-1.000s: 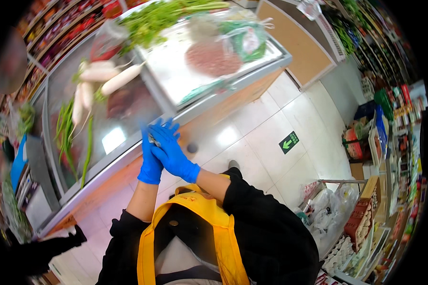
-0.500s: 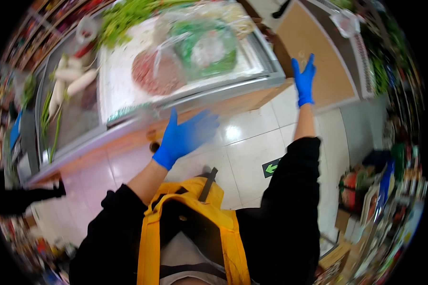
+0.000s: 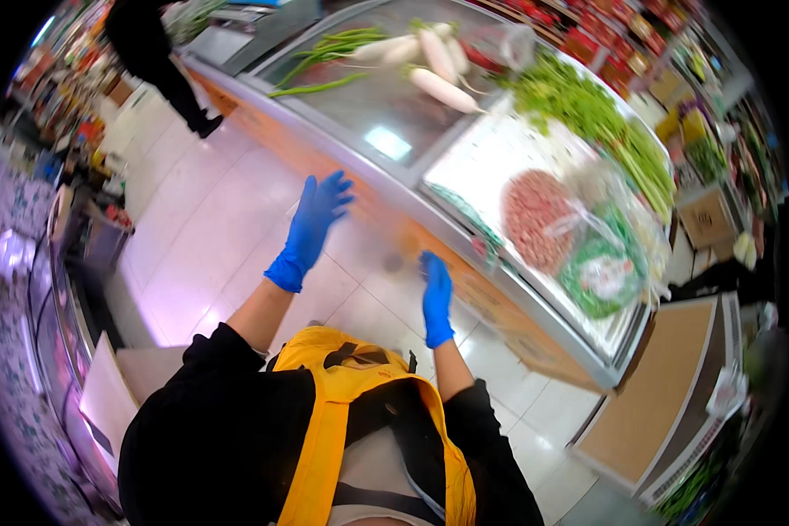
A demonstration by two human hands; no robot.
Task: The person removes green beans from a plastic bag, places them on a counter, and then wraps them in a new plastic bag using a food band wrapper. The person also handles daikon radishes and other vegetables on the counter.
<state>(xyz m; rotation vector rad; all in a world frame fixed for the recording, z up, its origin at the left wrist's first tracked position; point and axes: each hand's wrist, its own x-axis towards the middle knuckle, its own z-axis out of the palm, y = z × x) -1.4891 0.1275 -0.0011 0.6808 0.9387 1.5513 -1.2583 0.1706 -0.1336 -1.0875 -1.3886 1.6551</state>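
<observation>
Blue-gloved left hand (image 3: pixel 314 226), spread, and blue-gloved right hand (image 3: pixel 437 298), straight-fingered, appear empty; the long grey-rimmed display case (image 3: pixel 351 110) slants beyond the fingertips, left seemingly nearer.

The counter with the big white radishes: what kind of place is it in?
Probably a grocery shop: white radishes lie on the counter, leafy greens are beside it or on it, and red packages stand in rows behind.

Space above the floor (image 3: pixel 202 197) is free; the counter (image 3: pixel 342 143) blocks forward.
</observation>
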